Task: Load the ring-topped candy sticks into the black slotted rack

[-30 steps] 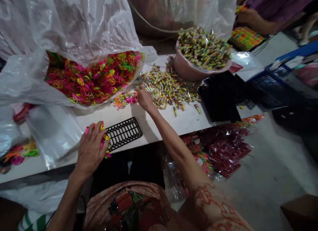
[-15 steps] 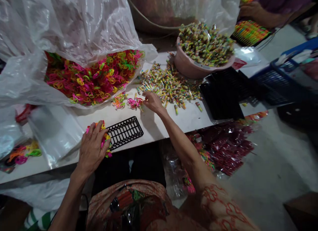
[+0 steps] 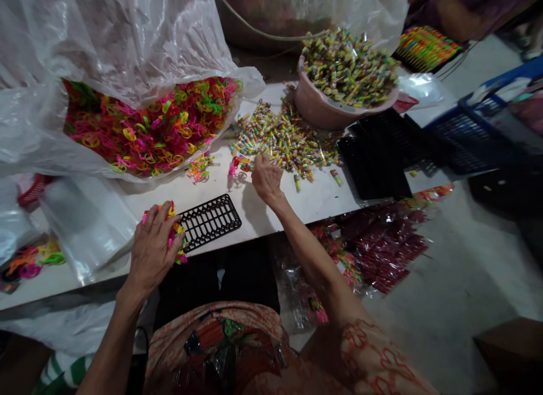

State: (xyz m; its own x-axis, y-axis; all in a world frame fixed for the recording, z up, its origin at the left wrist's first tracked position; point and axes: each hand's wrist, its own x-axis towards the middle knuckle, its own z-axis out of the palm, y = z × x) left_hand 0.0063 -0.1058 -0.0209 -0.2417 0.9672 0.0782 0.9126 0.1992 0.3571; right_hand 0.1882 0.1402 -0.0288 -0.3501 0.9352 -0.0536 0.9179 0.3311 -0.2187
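My left hand (image 3: pixel 153 236) lies over the left end of a black plastic rack (image 3: pixel 212 220), gripping it at the table's front edge. Several pink, yellow and orange plastic pieces (image 3: pixel 179 236) stick out under its fingers, while the slots on the right are bare. My right hand (image 3: pixel 267 179) has its fingers pinched together beside a heap of small wrapped tubes (image 3: pixel 288 137). Pink and red plastic pieces (image 3: pixel 236 165) extend left from its fingertips, above their shadow; their exact shape is blurred. Orange and green pieces (image 3: pixel 199 168) lie further left on the table.
A large clear bag (image 3: pixel 139 55) full of bright plastic pieces stands at the back left. A pink basin (image 3: pixel 324 109) heaped with tubes, stacked black racks (image 3: pixel 375 163) and a blue basket (image 3: pixel 462 137) are to the right. Clear bags (image 3: pixel 91 225) lie left. Another person's arm (image 3: pixel 460 16) shows top right.
My right hand has shifted slightly right, and the pink and red pieces have risen off the table with it. My left hand stays on the rack. The view has moved a little.
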